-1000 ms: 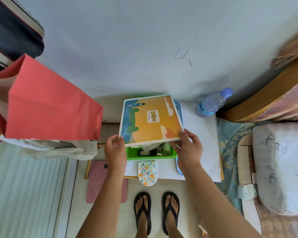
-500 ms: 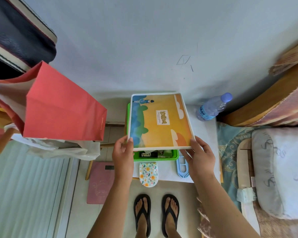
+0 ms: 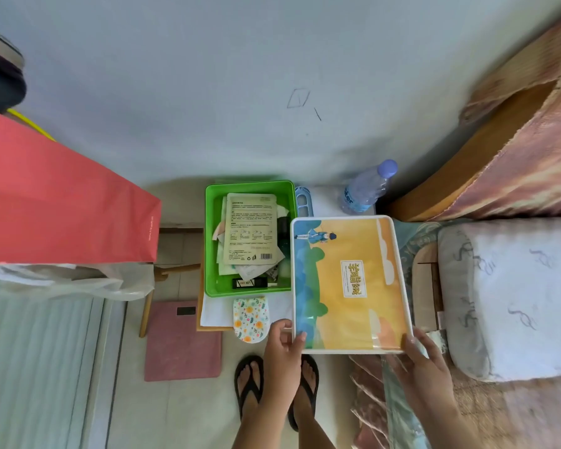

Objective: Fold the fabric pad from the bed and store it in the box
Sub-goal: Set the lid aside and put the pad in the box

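A flat box (image 3: 350,283) with a yellow and blue picture and a white rim is held level between both hands, to the right of the green tray. My left hand (image 3: 284,335) grips its near left corner. My right hand (image 3: 423,353) grips its near right corner. A small floral fabric pad (image 3: 250,319) hangs over the front edge of the low table, just left of my left hand. The bed (image 3: 512,286) with a white pillow lies at the right.
An uncovered green tray (image 3: 212,241) full of packets stands on the low table. A water bottle (image 3: 366,187) and a blue plastic piece (image 3: 303,199) stand behind. A red paper bag (image 3: 62,202) hangs at left. A pink scale (image 3: 182,345) lies on the floor beside my sandalled feet.
Both hands carried the flat box off the green tray and to the right, toward the bed. The tray's contents now show. The view has shifted.
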Available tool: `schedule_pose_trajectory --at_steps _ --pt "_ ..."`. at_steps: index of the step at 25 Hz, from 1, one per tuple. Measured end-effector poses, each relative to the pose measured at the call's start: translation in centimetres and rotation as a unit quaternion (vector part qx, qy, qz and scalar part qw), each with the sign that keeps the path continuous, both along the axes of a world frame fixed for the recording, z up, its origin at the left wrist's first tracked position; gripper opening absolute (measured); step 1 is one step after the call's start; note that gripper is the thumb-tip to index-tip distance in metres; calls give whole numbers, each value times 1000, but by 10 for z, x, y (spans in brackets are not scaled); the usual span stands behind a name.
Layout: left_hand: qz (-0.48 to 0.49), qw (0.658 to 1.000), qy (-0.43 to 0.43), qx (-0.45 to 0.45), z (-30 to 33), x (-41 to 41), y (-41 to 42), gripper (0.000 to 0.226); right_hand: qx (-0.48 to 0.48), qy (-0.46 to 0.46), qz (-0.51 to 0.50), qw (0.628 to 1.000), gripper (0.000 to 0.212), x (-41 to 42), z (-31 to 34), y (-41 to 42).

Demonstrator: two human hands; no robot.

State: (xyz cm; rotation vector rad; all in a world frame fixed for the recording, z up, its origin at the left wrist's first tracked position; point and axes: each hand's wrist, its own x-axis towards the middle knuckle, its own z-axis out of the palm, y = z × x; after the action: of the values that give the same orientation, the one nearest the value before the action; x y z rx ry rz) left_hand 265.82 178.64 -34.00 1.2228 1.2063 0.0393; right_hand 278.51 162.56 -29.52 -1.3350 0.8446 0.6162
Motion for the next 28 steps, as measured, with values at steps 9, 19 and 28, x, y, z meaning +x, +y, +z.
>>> schedule_pose_trajectory --at_steps 9,19,28 --pt "-183 977 105 25 -43 36 -36 33 -56 24 -13 998 27 26 -50 -56" --pt "-182 969 161 52 -66 52 -34 35 -187 20 148 971 26 53 -100 -59" --pt "-1 960 275 48 -54 -3 12 35 -360 -59 488 793 41 43 -72 -26"
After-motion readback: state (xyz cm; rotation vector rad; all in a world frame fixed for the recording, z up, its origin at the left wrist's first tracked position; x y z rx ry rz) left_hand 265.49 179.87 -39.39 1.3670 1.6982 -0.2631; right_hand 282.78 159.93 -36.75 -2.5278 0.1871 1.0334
